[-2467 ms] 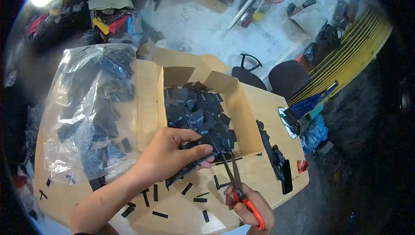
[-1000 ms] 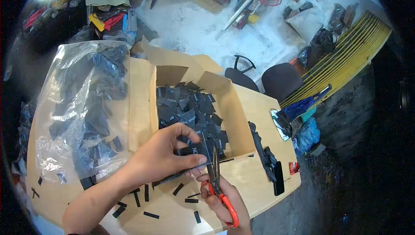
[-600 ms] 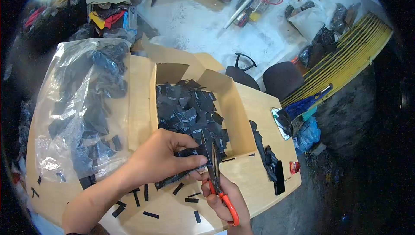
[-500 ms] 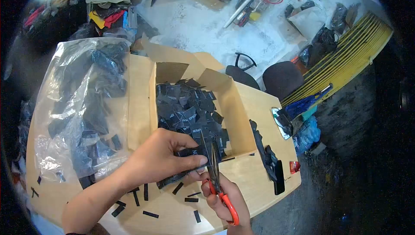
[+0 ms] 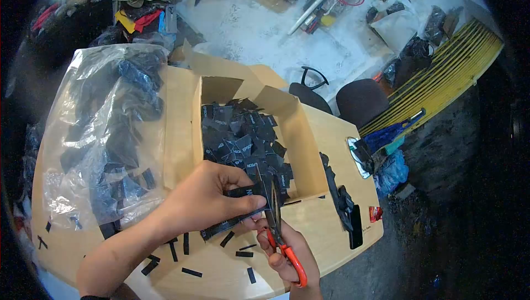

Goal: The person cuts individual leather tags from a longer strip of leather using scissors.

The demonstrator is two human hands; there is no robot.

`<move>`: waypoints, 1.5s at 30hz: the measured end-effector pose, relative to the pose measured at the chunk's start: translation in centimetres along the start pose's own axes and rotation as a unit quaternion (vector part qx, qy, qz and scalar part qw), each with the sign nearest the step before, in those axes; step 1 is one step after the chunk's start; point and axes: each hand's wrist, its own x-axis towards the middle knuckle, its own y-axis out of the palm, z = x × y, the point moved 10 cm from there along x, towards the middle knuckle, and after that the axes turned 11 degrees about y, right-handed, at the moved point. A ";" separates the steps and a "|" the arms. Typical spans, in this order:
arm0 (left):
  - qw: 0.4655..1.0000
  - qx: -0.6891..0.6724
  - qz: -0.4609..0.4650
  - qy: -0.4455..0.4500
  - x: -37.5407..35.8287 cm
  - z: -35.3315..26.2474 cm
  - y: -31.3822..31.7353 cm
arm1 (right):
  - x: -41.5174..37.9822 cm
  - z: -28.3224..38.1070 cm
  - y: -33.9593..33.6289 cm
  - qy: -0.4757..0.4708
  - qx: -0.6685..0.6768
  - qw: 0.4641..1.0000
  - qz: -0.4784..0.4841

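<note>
Over the near side of an open cardboard box [image 5: 305, 154], my left hand [image 5: 215, 192] pinches a black fabric strip [image 5: 245, 190] with white lettering between thumb and fingers. My right hand [image 5: 295, 245] is closed around the red handles of a pair of scissors [image 5: 296, 267]. The scissor blades point up and are spread, with the strip's right end between them. Cut black pieces [image 5: 237, 140], several with white print, fill much of the box. Part of the black material hangs below my left hand, its lower edge near the tabletop.
Short black strips [image 5: 191, 272] are scattered on the near part of the wooden table [image 5: 221, 286]. A clear plastic bag [image 5: 105, 140] of dark pieces covers the left side. On the right lie black strips [image 5: 334, 189], a phone [image 5: 356, 227] and a red packet [image 5: 375, 213]. Chairs [image 5: 361, 100] stand beyond.
</note>
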 end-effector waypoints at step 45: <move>1.000 -0.006 0.010 -0.003 0.0 -0.1 0.1 | -0.1 0.6 -0.9 0.009 -0.121 0.988 -0.093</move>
